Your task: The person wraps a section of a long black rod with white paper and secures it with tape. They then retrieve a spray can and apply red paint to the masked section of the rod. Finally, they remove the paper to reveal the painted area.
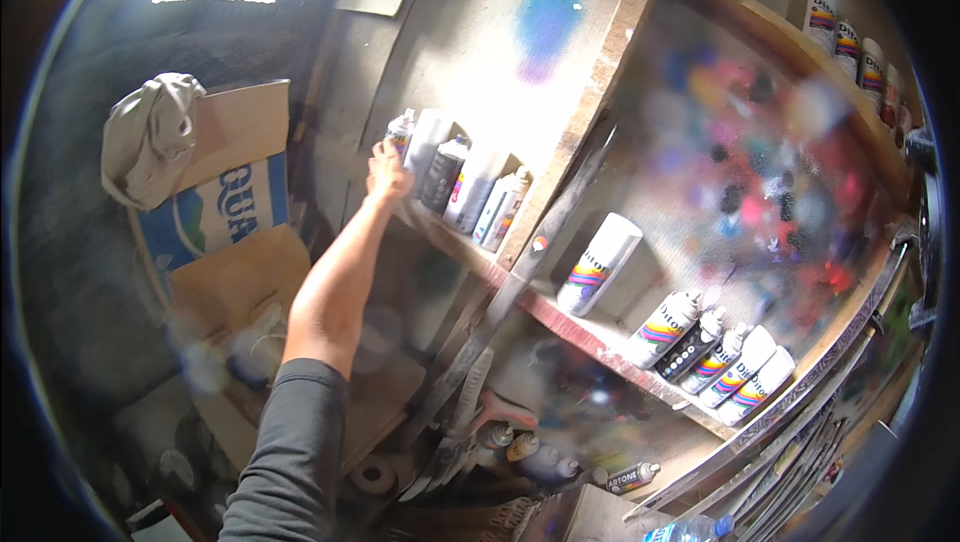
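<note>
"One spray can at the left end of the shelf, the fingers of the left hand wrapped round it?"

"Yes, though I can't tell whether its base rests there. Picking up or setting down, I'd judge."

"And the next move?"

"Either way it calls for a straight, careful motion: a white can stands just beside it. The right hand is out of sight."

The sleeve is dark grey; the tall spray can is white, with multicoloured stripes.
</note>
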Demonstrator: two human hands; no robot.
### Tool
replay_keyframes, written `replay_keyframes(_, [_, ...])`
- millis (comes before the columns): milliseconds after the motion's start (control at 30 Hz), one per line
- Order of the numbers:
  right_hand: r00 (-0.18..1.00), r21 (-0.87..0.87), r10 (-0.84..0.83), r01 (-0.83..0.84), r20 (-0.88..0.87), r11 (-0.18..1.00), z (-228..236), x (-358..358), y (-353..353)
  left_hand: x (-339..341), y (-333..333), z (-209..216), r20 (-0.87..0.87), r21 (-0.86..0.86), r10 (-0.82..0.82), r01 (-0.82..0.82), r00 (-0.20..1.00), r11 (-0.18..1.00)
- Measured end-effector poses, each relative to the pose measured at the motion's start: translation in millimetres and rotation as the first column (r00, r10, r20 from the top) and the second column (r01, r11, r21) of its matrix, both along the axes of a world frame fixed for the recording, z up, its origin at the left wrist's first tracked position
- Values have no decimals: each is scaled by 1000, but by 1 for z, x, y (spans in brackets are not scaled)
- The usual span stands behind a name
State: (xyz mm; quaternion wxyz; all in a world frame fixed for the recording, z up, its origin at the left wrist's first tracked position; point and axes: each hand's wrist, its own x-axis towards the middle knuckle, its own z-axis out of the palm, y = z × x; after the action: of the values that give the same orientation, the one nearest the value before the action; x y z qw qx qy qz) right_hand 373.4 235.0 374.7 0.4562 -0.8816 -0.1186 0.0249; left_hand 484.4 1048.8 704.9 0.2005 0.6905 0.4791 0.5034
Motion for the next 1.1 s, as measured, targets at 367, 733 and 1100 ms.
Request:
replay_keyframes(367, [998, -27, -65, 65, -15, 998, -10, -11, 26, -20, 30, 34, -262, 554, 244, -61, 934, 830])
replay_keyframes(733, [997, -19, -78, 79, 16, 997, -20, -37, 29, -52, 41, 24, 115, 559, -154, 64, 981, 827])
replay_keyframes(1100, [991, 65, -125, 122, 40, 990, -33, -86, 24, -111, -17, 17, 503, 556, -383, 49, 774, 829])
